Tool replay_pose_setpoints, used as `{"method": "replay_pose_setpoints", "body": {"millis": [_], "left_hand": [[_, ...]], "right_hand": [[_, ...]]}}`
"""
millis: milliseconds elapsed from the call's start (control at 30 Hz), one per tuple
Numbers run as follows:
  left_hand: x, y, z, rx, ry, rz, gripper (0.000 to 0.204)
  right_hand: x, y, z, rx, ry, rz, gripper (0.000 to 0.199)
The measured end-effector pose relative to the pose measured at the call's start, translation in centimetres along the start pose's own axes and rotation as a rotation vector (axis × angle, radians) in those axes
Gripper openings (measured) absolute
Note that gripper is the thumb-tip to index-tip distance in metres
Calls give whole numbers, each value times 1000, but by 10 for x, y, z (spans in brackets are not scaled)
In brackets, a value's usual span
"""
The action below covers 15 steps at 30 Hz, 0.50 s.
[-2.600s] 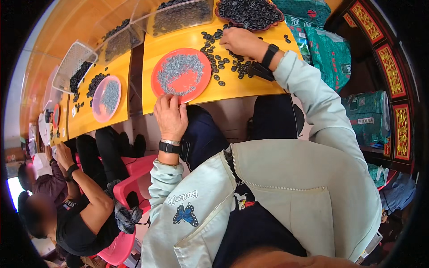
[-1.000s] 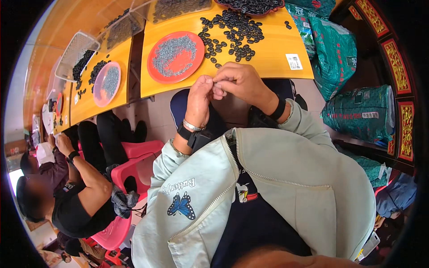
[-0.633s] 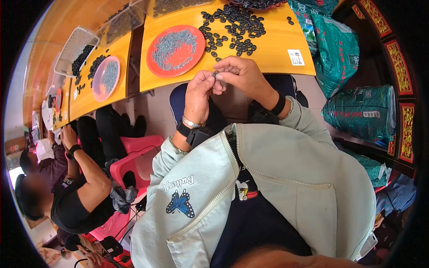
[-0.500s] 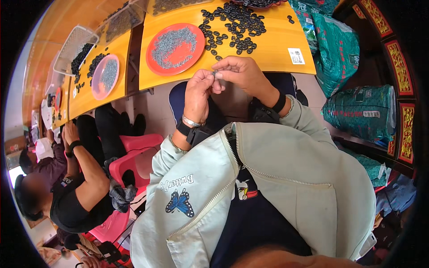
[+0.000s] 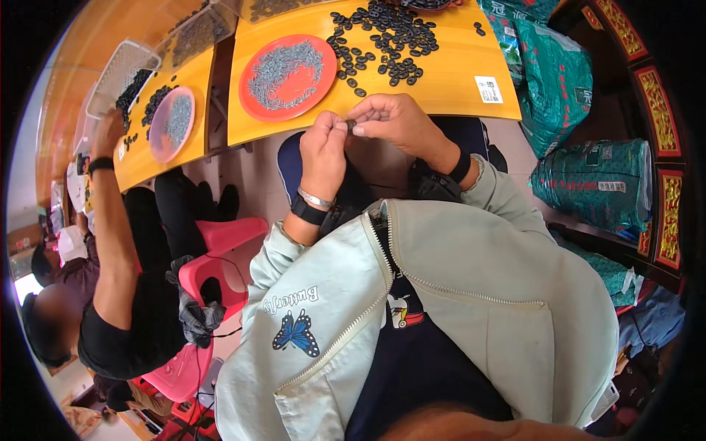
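Just off the near edge of the yellow table, both my hands meet over my lap. My left hand is closed, its thumb and fingers pinching at a small dark oval piece. My right hand pinches the same piece from the other side with thumb and fingertips. Fingers partly cover it. Beyond my left hand lies a red plate holding many small grey screws. Loose black oval pieces are spread over the table to the plate's right.
Green bags stand right of the table. On the left, a co-worker's arm reaches to a neighbouring table with a pink plate of screws and a white basket. A pink chair is beside me.
My hands have shifted slightly, and the dark piece between my fingertips shows more clearly. The co-worker's arm has stretched forward to the black pieces on the neighbouring table.
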<state>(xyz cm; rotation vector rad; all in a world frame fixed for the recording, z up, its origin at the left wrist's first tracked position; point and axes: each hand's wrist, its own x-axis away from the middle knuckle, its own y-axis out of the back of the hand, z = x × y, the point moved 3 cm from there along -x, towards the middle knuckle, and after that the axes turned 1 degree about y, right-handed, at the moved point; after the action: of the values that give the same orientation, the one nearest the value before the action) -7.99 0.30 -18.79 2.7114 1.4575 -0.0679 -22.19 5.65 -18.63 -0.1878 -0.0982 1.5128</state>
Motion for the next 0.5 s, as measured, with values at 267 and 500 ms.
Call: {"method": "replay_pose_setpoints", "body": {"millis": [267, 500], "left_hand": [[-1, -1, 8, -219, -78, 19, 14], [1, -7, 11, -68, -51, 83, 12]], "right_hand": [[1, 5, -3, 51, 11, -6, 13], [0, 5, -10, -17, 40, -64, 13]]}}
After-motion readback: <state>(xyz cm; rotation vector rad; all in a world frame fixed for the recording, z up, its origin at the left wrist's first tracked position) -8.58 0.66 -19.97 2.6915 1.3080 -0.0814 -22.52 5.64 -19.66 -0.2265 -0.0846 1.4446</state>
